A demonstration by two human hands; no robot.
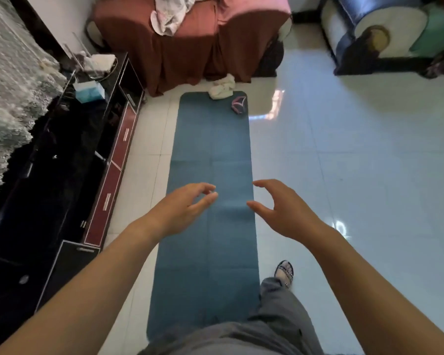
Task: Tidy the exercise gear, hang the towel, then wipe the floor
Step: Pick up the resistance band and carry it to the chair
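Yoga mat [210, 149] lies flat and fully unrolled on the tiled floor [344, 175], running from beneath your hands away toward the draped sofa [190, 47]. Your left hand [182, 208] and right hand [280, 211] hover above its middle, apart from each other, fingers loosely spread and curved, gripping nothing. You are at the first step, tidying the gear, with nothing lifted yet. Well beyond your fingertips, at the mat's far end, sit a crumpled white towel [222, 87] and, just right of it, a small pink-and-dark item [239, 105], possibly a folded resistance band. The next move calls for clearing those two off, then rolling the mat. No brand or writing is legible, not even on the blue box [89, 90] far left of your left hand.
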